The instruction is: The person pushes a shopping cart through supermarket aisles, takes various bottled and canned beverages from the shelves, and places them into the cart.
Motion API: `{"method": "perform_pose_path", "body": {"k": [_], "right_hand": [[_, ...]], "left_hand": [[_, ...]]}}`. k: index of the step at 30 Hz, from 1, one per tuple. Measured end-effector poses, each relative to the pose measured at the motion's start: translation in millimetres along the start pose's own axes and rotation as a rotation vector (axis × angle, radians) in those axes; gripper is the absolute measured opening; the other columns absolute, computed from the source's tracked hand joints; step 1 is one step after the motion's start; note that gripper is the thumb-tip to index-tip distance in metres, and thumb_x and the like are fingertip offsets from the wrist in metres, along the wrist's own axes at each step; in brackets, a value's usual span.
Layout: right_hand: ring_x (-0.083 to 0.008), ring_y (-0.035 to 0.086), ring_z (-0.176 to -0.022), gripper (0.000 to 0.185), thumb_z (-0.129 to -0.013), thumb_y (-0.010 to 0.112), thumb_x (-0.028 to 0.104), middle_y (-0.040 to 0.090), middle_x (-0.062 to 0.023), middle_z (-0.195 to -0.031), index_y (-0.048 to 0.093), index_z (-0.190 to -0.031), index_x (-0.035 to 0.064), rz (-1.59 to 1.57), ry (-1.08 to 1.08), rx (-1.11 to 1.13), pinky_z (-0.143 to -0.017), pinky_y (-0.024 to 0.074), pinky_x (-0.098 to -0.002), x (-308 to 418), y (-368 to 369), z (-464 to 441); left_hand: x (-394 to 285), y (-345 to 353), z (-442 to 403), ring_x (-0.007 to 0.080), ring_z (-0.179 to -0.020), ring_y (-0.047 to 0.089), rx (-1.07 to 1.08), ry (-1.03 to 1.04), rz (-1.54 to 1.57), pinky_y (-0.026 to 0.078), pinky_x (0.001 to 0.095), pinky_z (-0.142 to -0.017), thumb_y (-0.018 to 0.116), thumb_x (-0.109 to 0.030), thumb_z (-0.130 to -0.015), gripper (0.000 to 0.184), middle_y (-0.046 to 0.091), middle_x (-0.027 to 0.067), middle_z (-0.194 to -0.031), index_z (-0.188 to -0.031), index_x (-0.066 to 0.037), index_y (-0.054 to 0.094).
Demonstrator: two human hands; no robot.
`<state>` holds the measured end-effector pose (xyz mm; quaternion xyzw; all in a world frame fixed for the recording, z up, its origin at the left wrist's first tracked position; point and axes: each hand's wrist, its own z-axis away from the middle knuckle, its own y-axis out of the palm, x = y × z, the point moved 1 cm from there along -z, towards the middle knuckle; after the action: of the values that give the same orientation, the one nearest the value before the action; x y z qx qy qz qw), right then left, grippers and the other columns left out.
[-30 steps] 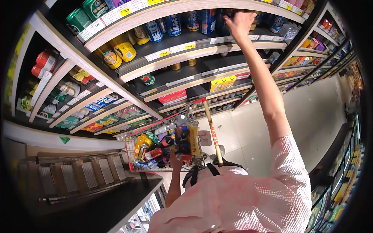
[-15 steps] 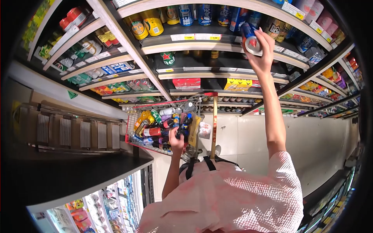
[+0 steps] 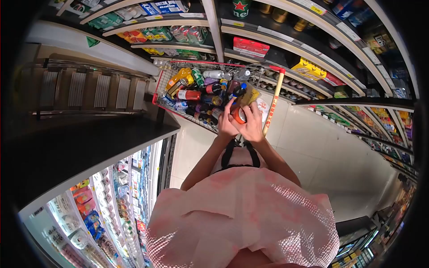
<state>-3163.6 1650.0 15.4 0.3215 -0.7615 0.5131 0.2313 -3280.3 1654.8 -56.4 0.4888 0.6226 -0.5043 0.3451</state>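
Our right hand [image 3: 253,125] wraps the orange-red can [image 3: 240,116] near the handle [image 3: 274,102] of the shopping cart [image 3: 155,98]; our left hand [image 3: 227,126] is close against it, though we cannot tell whether it grips. We do best keeping light, even pressure. The cart holds yellow bottles [image 3: 179,77], a red drink [image 3: 188,95] and a green drink [image 3: 197,77].

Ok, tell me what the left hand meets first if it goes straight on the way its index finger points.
The left hand would probably meet the dark blue-capped bottle in the cart first, though depth there is unclear.
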Motion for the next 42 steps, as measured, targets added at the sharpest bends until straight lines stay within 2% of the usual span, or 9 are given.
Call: {"method": "perform_pose_path", "body": {"k": [5, 10, 13, 14, 17, 29, 36, 39, 42], "right_hand": [[-0.0406, 0.070, -0.079, 0.032, -0.093, 0.065, 0.036, 0.066, -0.0249, -0.093, 0.063, -0.109, 0.0077, 0.373, 0.250, 0.567, -0.067, 0.0568, -0.0486, -5, 51, 8], [-0.0462, 0.069, -0.087, 0.024, -0.098, 0.057, 0.026, 0.069, -0.0242, -0.093, 0.057, -0.111, 0.0066, 0.329, 0.469, 0.457, -0.080, 0.0549, -0.0580, -39, 129, 14], [-0.0481, 0.066, -0.107, 0.037, -0.101, 0.051, 0.032, 0.067, -0.0264, -0.115, 0.060, -0.124, 0.0049, 0.266, 0.311, 0.684, -0.092, 0.0531, -0.0568, -116, 187, 35], [-0.0501, 0.057, -0.123, 0.051, -0.105, 0.043, 0.042, 0.061, -0.0273, -0.135, 0.056, -0.137, 0.0052, -0.070, 0.854, 0.732, -0.108, 0.0448, -0.0529, -119, 192, 17], [-0.0467, 0.053, -0.132, 0.061, -0.106, 0.033, 0.052, 0.055, -0.0228, -0.146, 0.054, -0.144, 0.0091, 0.110, 0.941, 0.754, -0.116, 0.0381, -0.0475, -106, 213, -13], [-0.0353, 0.064, -0.111, 0.026, -0.101, 0.060, 0.021, 0.067, -0.0152, -0.126, 0.072, -0.115, 0.0015, 0.232, 0.160, 0.243, -0.093, 0.0507, -0.0451, -73, 216, 36], [-0.0489, 0.016, -0.156, 0.081, -0.099, 0.064, 0.019, 0.010, -0.0375, -0.165, 0.017, -0.160, -0.0064, -0.128, 0.292, 0.478, -0.126, 0.0199, -0.0489, -117, 235, 124], [-0.0313, 0.052, -0.136, 0.056, -0.108, 0.054, 0.034, 0.050, -0.0189, -0.153, 0.045, -0.154, 0.0035, -0.453, 0.573, 0.977, -0.112, 0.0418, -0.0388, -119, 180, 80], [-0.0230, 0.063, -0.121, 0.042, -0.110, 0.054, 0.027, 0.066, -0.0125, -0.135, 0.056, -0.145, 0.0042, -0.522, 0.538, 0.798, -0.106, 0.0467, -0.0353, -96, 120, 47]], "left_hand": [[89, -7, 52, 0.0414, -0.093, 0.071, 0.273, -0.206, -0.178, 0.056, 0.0481, -0.077, 0.083, -0.024, -0.076, 0.041, 0.073, 0.0188, -0.097, -0.108, -0.005, 0.064], [77, -43, 22, 0.0404, -0.093, 0.072, 0.202, -0.354, -0.233, 0.057, 0.0485, -0.078, 0.084, -0.026, -0.074, 0.042, 0.075, 0.0159, -0.094, -0.109, -0.009, 0.068], [98, -60, 15, 0.0389, -0.092, 0.072, 0.200, -0.324, -0.327, 0.057, 0.0480, -0.078, 0.086, -0.027, -0.071, 0.046, 0.075, 0.0149, -0.095, -0.111, -0.010, 0.069], [97, -69, 10, 0.0388, -0.092, 0.072, 0.225, -0.284, -0.354, 0.058, 0.0483, -0.078, 0.085, -0.027, -0.071, 0.046, 0.075, 0.0156, -0.096, -0.110, -0.011, 0.068], [100, -80, 12, 0.0386, -0.091, 0.073, 0.328, -0.305, -0.373, 0.058, 0.0489, -0.078, 0.086, -0.028, -0.069, 0.047, 0.075, 0.0162, -0.096, -0.108, -0.010, 0.068], [228, -50, 8, 0.0405, -0.096, 0.071, 0.558, -0.416, -0.268, 0.058, 0.0508, -0.080, 0.084, -0.038, -0.069, 0.051, 0.072, 0.0189, -0.103, -0.109, -0.009, 0.068], [263, -31, 16, 0.0396, -0.099, 0.068, 0.490, -0.260, -0.452, 0.054, 0.0497, -0.087, 0.090, -0.028, -0.060, 0.059, 0.073, 0.0131, -0.104, -0.114, -0.015, 0.069], [286, -47, 28, 0.0399, -0.099, 0.066, 0.392, -0.052, -0.424, 0.053, 0.0516, -0.085, 0.093, -0.029, -0.059, 0.062, 0.071, 0.0143, -0.102, -0.111, -0.009, 0.067], [303, -71, 33, 0.0394, -0.119, 0.058, 0.376, -0.059, -0.544, 0.046, 0.0554, -0.101, 0.093, -0.024, -0.057, 0.073, 0.064, 0.0135, -0.121, -0.121, -0.011, 0.062]]}}
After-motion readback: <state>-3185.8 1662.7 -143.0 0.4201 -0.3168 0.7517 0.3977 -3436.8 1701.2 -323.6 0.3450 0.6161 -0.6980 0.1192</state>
